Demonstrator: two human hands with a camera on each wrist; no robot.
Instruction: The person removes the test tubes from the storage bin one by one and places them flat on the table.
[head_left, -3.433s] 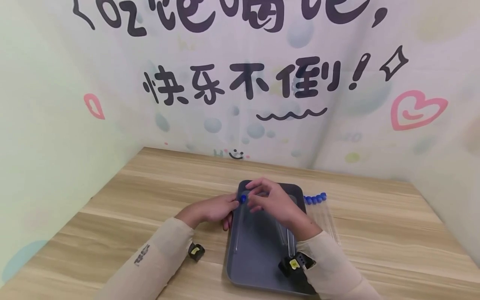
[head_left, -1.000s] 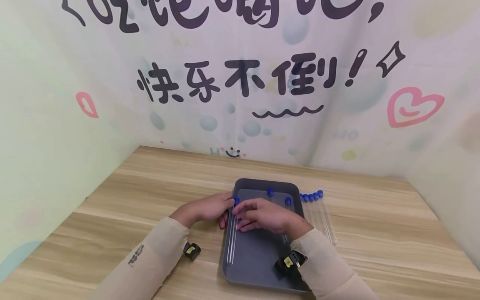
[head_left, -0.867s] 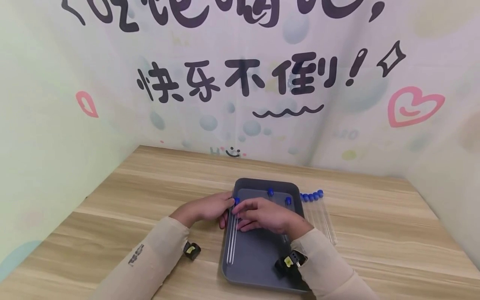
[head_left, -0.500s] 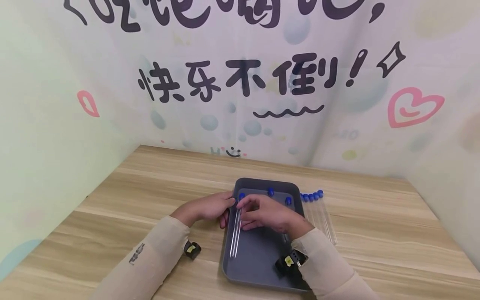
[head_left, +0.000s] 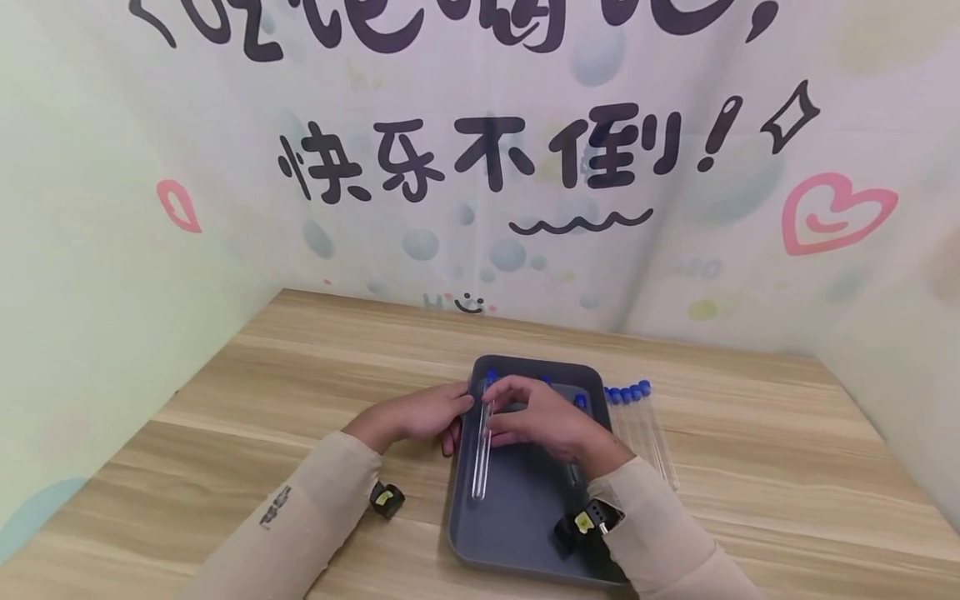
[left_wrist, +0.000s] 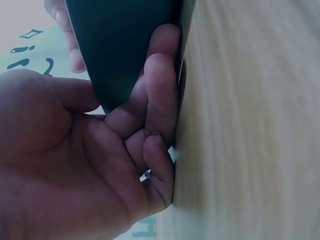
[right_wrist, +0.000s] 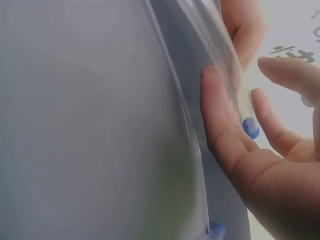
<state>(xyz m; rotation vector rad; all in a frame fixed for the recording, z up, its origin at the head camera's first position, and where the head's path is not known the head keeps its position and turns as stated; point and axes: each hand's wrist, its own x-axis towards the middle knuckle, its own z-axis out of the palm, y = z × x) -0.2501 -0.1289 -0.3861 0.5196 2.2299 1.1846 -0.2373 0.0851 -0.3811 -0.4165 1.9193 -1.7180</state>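
Observation:
My right hand pinches a clear test tube between thumb and fingers, near its blue cap. The tube slants over the left side of a dark grey tray, cap end away from me. On the tray's left rim lies the thumb of my left hand; in the left wrist view its fingers curl beneath the tray's edge. Inside the tray, blue caps of two more tubes show beyond my right hand, which hides much of their length.
Just right of the tray, several blue-capped test tubes lie side by side on the wooden table. A printed cloth hangs behind the table.
My right hand first hovers over the tray, then takes hold of the tube at its left side. The tube has since shifted away from me and slightly right. My left hand stays at the rim.

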